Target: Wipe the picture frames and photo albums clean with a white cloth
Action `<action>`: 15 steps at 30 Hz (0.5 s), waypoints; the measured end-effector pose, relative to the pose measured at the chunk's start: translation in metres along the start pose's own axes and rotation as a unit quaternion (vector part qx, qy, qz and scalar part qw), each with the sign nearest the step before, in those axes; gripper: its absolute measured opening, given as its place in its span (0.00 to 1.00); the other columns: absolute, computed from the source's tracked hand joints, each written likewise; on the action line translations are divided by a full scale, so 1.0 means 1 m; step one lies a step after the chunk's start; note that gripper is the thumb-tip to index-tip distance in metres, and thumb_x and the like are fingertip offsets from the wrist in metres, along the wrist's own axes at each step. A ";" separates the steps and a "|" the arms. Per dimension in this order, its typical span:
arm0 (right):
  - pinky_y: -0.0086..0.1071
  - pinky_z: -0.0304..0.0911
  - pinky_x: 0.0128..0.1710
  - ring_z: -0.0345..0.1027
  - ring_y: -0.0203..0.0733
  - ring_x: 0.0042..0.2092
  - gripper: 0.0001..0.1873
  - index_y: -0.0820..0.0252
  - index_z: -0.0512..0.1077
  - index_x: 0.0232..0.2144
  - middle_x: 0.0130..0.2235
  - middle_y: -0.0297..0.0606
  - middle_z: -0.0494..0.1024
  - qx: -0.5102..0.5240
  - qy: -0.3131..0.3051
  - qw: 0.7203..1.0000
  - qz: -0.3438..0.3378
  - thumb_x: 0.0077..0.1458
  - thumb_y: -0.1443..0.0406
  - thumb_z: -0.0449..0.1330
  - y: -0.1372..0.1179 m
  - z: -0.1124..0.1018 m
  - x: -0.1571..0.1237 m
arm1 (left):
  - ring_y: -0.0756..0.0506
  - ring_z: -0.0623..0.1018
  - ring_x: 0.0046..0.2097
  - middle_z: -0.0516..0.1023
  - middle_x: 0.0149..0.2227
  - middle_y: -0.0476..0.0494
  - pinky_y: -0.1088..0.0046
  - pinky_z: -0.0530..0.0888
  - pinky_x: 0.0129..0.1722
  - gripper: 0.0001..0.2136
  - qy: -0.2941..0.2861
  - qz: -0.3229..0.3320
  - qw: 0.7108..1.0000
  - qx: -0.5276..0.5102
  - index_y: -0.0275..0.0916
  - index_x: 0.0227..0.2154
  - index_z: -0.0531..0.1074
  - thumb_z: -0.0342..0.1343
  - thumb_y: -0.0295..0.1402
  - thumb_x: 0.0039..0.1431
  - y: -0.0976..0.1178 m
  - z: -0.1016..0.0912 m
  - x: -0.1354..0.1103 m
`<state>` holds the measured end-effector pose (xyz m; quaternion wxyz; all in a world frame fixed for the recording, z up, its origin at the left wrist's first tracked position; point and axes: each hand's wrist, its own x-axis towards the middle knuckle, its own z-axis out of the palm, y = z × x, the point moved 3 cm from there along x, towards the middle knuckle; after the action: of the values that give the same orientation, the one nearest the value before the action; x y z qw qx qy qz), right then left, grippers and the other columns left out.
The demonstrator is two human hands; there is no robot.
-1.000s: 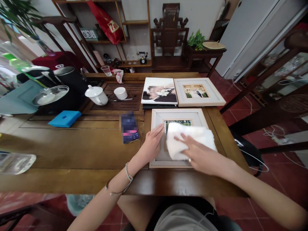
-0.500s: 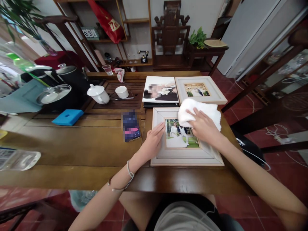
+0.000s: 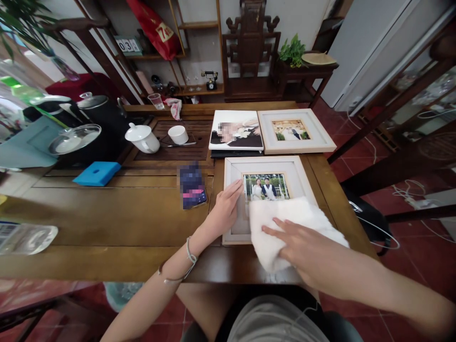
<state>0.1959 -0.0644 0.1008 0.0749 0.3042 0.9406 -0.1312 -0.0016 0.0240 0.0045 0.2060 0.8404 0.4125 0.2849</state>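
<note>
A white picture frame [image 3: 233,164] with a photo of two people lies flat near the table's front right corner. My left hand [image 3: 228,204] rests on its left side, fingers stretched out along the border. A fluffy white towel [image 3: 302,213] covers the frame's lower right part and hangs past its near edge. My right hand [image 3: 292,237] holds the towel from above, some fingers spread on the cloth and the thumb side partly hidden in its folds. Beyond the frame lie a white photo panel [image 3: 218,135] and a second light wooden frame [image 3: 317,142].
Left of the frame lies a phone [image 3: 192,187]. Further left are a blue block [image 3: 97,174], a lidded white cup [image 3: 142,138], a small white bowl [image 3: 178,135] and a dark kettle [image 3: 96,109]. A clear plastic package [image 3: 32,237] lies at the left edge.
My right hand has drawn the towel from the frame's upper right down toward me to its lower right, uncovering the top of the photo. My left hand has stayed on the left border.
</note>
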 end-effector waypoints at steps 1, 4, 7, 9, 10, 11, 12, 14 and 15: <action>0.48 0.61 0.60 0.61 0.58 0.62 0.20 0.62 0.79 0.38 0.61 0.48 0.69 0.004 0.005 1.000 0.012 0.45 0.78 0.55 0.004 -0.003 -0.007 | 0.41 0.57 0.69 0.59 0.67 0.35 0.50 0.61 0.65 0.31 -0.002 0.001 1.000 -0.003 0.40 0.65 0.56 0.41 0.17 0.59 0.000 -0.001 0.000; 0.47 0.67 0.54 0.67 0.58 0.58 0.23 0.61 0.79 0.39 0.59 0.50 0.72 -0.019 0.010 0.995 0.095 0.45 0.79 0.52 0.020 -0.008 -0.009 | 0.41 0.56 0.69 0.59 0.67 0.35 0.50 0.60 0.65 0.30 -0.011 0.005 1.000 -0.014 0.39 0.65 0.56 0.40 0.17 0.60 -0.002 -0.003 0.000; 0.50 0.69 0.50 0.67 0.65 0.57 0.23 0.64 0.79 0.43 0.58 0.57 0.71 -0.073 0.013 0.985 0.159 0.48 0.78 0.53 0.024 -0.006 0.016 | 0.41 0.56 0.69 0.59 0.67 0.34 0.50 0.60 0.66 0.29 -0.015 0.020 0.999 -0.023 0.38 0.65 0.56 0.40 0.18 0.61 -0.002 -0.005 0.002; 0.51 0.68 0.50 0.66 0.67 0.58 0.21 0.63 0.78 0.44 0.59 0.59 0.69 -0.098 0.025 0.983 0.151 0.50 0.76 0.55 0.015 -0.001 0.039 | 0.41 0.58 0.69 0.60 0.66 0.34 0.50 0.60 0.66 0.27 -0.012 0.028 0.999 -0.027 0.37 0.65 0.57 0.40 0.20 0.63 -0.001 -0.007 0.004; 0.51 0.67 0.50 0.65 0.67 0.58 0.19 0.63 0.79 0.44 0.59 0.59 0.69 -0.110 0.033 0.984 0.138 0.51 0.75 0.56 0.008 0.002 0.050 | 0.41 0.58 0.69 0.61 0.66 0.34 0.51 0.59 0.67 0.26 -0.011 0.027 0.999 -0.029 0.37 0.65 0.58 0.40 0.20 0.64 -0.001 -0.009 0.005; 0.52 0.67 0.51 0.66 0.67 0.57 0.17 0.63 0.79 0.43 0.59 0.60 0.69 -0.124 0.041 0.984 0.125 0.52 0.74 0.56 0.000 0.005 0.059 | 0.41 0.59 0.68 0.61 0.66 0.34 0.51 0.59 0.67 0.25 -0.011 0.022 0.999 -0.031 0.37 0.64 0.58 0.40 0.21 0.65 0.000 -0.010 0.006; 0.53 0.67 0.51 0.66 0.67 0.57 0.16 0.63 0.79 0.42 0.59 0.60 0.69 -0.139 0.050 0.983 0.113 0.54 0.73 0.56 -0.008 0.008 0.067 | 0.41 0.60 0.68 0.61 0.66 0.34 0.51 0.59 0.67 0.24 -0.014 0.015 0.999 -0.033 0.37 0.64 0.59 0.40 0.23 0.66 0.000 -0.012 0.007; 0.54 0.67 0.49 0.68 0.66 0.55 0.14 0.64 0.79 0.41 0.57 0.61 0.71 -0.168 0.063 0.980 0.089 0.56 0.70 0.55 -0.023 0.012 0.074 | 0.41 0.60 0.68 0.61 0.66 0.35 0.52 0.59 0.67 0.23 -0.025 0.004 0.999 -0.036 0.37 0.64 0.60 0.40 0.24 0.67 0.001 -0.014 0.008; 0.55 0.66 0.49 0.69 0.66 0.54 0.14 0.65 0.79 0.40 0.56 0.61 0.72 -0.177 0.069 0.979 0.074 0.57 0.69 0.55 -0.030 0.014 0.075 | 0.41 0.59 0.68 0.60 0.66 0.35 0.53 0.59 0.67 0.23 -0.031 0.003 0.999 -0.036 0.37 0.63 0.60 0.40 0.25 0.67 0.001 -0.015 0.008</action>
<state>0.1189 -0.0503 0.0770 0.0718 0.3629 0.9268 0.0647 -0.0066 0.0319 0.0186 0.2480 0.8422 0.3929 0.2736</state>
